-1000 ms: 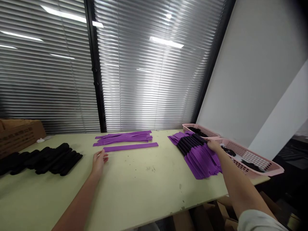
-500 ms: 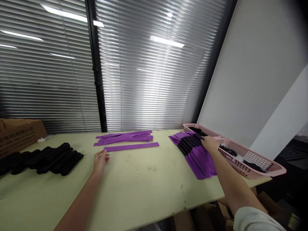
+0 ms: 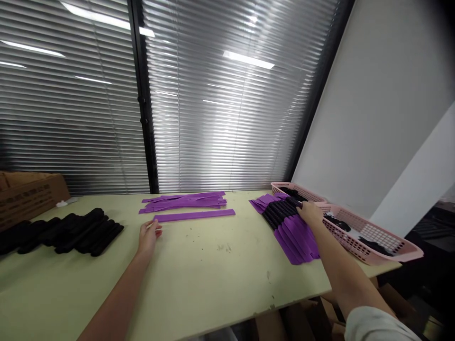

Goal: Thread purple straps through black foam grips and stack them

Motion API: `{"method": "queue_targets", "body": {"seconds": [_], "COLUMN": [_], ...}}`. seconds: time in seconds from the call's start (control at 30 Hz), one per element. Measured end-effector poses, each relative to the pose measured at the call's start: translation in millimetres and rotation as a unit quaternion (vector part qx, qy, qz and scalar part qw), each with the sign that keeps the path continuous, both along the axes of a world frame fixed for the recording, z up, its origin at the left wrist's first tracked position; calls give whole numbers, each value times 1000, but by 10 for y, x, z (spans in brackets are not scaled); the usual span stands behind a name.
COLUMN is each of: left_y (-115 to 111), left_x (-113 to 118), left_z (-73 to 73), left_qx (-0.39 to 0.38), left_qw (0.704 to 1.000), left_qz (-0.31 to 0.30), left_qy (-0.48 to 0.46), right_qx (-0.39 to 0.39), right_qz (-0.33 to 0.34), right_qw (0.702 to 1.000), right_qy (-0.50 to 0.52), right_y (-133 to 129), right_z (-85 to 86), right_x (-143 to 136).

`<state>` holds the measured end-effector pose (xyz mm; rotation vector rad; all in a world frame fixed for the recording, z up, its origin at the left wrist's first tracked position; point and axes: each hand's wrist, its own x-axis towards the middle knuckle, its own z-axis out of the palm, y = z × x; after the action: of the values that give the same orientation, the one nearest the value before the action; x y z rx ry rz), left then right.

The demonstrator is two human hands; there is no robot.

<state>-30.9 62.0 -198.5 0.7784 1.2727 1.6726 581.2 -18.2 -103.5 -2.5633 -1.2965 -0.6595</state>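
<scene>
A single flat purple strip (image 3: 195, 216) lies lengthwise on the table, and my left hand (image 3: 148, 236) pinches its left end between thumb and finger, with the other fingers curled. Behind it is a loose pile of purple strips (image 3: 185, 202). To the right, several purple strips with black ribbed middles (image 3: 279, 214) lie overlapping in a slanted row. My right hand (image 3: 308, 212) is closed at the far right edge of that row, on the black part of one strip. Its fingertips are partly hidden behind the hand.
Black padded pieces (image 3: 76, 231) lie in an overlapping row at the left, before a cardboard box (image 3: 39, 196). Two pink baskets, the nearer basket (image 3: 384, 237) and the farther basket (image 3: 311, 194), hold black items along the right edge. Window blinds (image 3: 220, 118) stand behind the table (image 3: 199, 284).
Both hands stay almost where they were, and the strips have not moved. The view has shifted very slightly.
</scene>
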Motion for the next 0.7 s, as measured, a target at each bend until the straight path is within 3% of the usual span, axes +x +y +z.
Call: {"method": "queue_targets", "body": {"seconds": [0.23,0.4,0.47,0.57,0.7], "left_y": [5,4,-20,-68,-98], "left_x": [-4,11,18,9,-71], "left_z": [-31,-71,-68,-38,14], "left_qx": [10,25,34,47,37], "left_qw": [999,991,981,953,897], "left_qz": [0,6,4,-4,6], "left_qy": [37,129,189,300,441], "right_qx": [61,95,90,61,38], "right_qz": [23,118,174,227,208], "right_qw": [998,988,980,969,967], "right_qy": [-11,11,37,80,143], "right_y": [-43,164,295,509,752], "right_z": [93,128,26,-275,-716], "right_x": [-295,-848,-1178,-1729,-2316]}}
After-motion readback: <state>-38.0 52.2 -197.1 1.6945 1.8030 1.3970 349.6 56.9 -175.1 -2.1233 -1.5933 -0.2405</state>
